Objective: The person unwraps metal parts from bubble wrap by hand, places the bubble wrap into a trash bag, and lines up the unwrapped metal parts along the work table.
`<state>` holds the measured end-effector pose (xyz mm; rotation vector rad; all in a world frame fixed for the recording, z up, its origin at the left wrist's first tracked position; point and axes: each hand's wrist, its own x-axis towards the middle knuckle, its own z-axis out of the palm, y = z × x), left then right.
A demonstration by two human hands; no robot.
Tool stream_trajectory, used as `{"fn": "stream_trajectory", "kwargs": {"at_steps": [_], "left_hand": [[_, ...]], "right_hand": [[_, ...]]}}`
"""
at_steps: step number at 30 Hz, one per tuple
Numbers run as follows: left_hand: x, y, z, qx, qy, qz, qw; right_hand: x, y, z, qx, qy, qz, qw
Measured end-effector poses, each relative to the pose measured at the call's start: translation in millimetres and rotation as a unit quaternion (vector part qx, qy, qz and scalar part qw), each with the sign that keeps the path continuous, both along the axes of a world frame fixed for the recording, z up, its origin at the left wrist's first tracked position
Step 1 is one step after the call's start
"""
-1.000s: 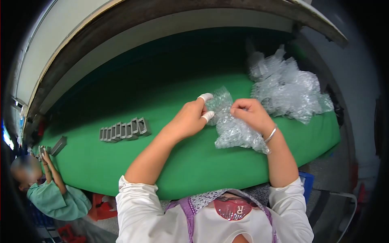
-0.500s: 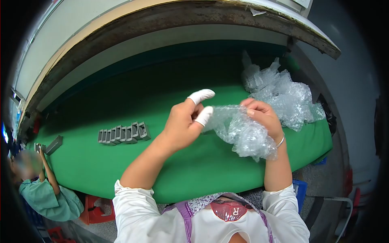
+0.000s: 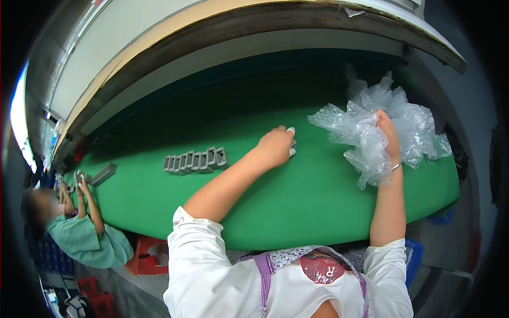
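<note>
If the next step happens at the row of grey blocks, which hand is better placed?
Probably the left hand: it is nearer the row of grey blocks and appears to grip a grey piece, mostly hidden. The right hand is farther off, amid the bubble wrap.

our left arm (image 3: 225,183), bare below the elbow, slants toward two o'clock. our left hand (image 3: 277,146) sits just off the middle of the view, toward two o'clock, its back turned up. its thumb (image 3: 292,152) and one finger (image 3: 283,129) curl in a pinch, their tips in snug white finger covers (image 3: 290,131).

our right arm (image 3: 389,212) points almost straight to twelve o'clock, with a thin silver-coloured round bangle (image 3: 396,166) around the wrist. our right hand (image 3: 389,136) is near three o'clock, partly hidden, so we cannot tell how far it is closed.

loose white fabric sleeves (image 3: 197,238) end around our elbows, at seven and four o'clock.
</note>
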<state>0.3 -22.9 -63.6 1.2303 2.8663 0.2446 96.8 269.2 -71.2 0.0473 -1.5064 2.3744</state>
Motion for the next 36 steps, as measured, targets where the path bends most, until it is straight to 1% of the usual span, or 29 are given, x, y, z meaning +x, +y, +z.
{"fn": "stream_trajectory", "kwargs": {"at_steps": [2, 3, 5, 6, 9, 11, 12, 13, 15, 16, 17, 19, 20, 21, 22, 23, 24, 25, 26, 27, 28, 30, 31, 32, 34, 35, 36], "left_hand": [[-21, -9, -1, 0.012, -0.065, -0.034, 0.997], [-19, -12, 17, 0.004, -0.094, -0.006, 0.996], [-18, -15, 51, 0.028, -0.28, 0.09, 0.955], [-28, -23, 43, 0.02, -0.228, 0.084, 0.97], [-37, -47, 53, -0.038, -0.249, 0.026, 0.967], [-31, -53, 56, -0.075, -0.283, 0.005, 0.956], [-22, -49, 56, -0.094, -0.265, -0.035, 0.959], [-13, -41, 55, -0.096, -0.265, -0.034, 0.959], [13, -18, 62, -0.261, -0.197, -0.127, 0.936], [9, -19, 42, -0.291, -0.148, -0.176, 0.929], [15, -18, 42, -0.293, -0.148, -0.175, 0.928], [15, -29, 49, -0.351, -0.091, -0.312, 0.878], [0, -48, 55, -0.348, -0.126, -0.302, 0.878], [-19, -76, 64, -0.35, -0.127, -0.301, 0.878], [-33, -108, 66, -0.249, -0.147, -0.243, 0.926], [-54, -134, 73, -0.159, -0.151, -0.183, 0.958], [-63, -150, 77, -0.157, -0.07, -0.199, 0.965], [-60, -161, 73, -0.149, -0.037, -0.166, 0.974], [-48, -165, 68, -0.14, -0.003, -0.132, 0.981], [-40, -165, 57, -0.134, 0.039, -0.133, 0.981], [-34, -163, 48, -0.136, 0.039, -0.136, 0.981], [-22, -155, 33, -0.127, 0.026, -0.091, 0.987], [-23, -158, 23, -0.095, 0.044, -0.121, 0.987], [-20, -161, 23, -0.097, 0.044, -0.123, 0.987], [-18, -166, 23, -0.087, 0.019, -0.103, 0.991], [-33, -139, 13, -0.058, 0.043, -0.15, 0.986], [-30, -128, 15, -0.061, 0.027, -0.15, 0.986]], "right_hand": [[2, -10, 10, 0.007, -0.009, 0.005, 1.0], [3, -9, 10, -0.002, -0.025, 0.011, 1.0], [7, -2, 2, 0.004, -0.021, 0.023, 0.999], [11, 1, -1, 0.005, -0.02, 0.022, 1.0], [9, 9, -12, 0.015, -0.009, 0.028, 0.999], [13, 14, -11, 0.016, -0.018, 0.03, 0.999], [18, 20, -14, 0.014, -0.017, 0.031, 0.999], [25, 27, -18, 0.025, -0.021, 0.044, 0.998], [38, 44, -28, 0.035, -0.023, 0.058, 0.997], [44, 52, -33, 0.053, -0.023, 0.049, 0.997], [46, 56, -37, 0.072, -0.023, 0.04, 0.996], [40, 55, -40, 0.066, -0.027, 0.035, 0.997], [30, 43, -35, 0.062, -0.03, 0.029, 0.997], [12, 23, -24, 0.06, -0.03, 0.03, 0.997], [-1, 3, -8, 0.068, -0.044, 0.041, 0.996], [-15, -16, 6, 0.067, -0.041, 0.042, 0.996], [-23, -28, 14, 0.065, -0.042, 0.04, 0.996], [-26, -34, 20, 0.063, -0.043, 0.05, 0.996], [-24, -35, 22, 0.061, -0.045, 0.06, 0.995], [-20, -31, 21, 0.058, -0.045, 0.057, 0.996], [-13, -25, 18, 0.07, -0.054, 0.057, 0.994], [1, -10, 10, 0.08, -0.063, 0.054, 0.993], [4, -4, 5, 0.094, -0.064, 0.06, 0.992], [3, -3, 1, 0.108, -0.065, 0.065, 0.99], [-7, 0, -13, 0.214, -0.023, 0.05, 0.975], [19, 12, 7, 0.244, -0.034, 0.036, 0.969], [28, 12, 16, 0.21, -0.026, 0.085, 0.974]]}}
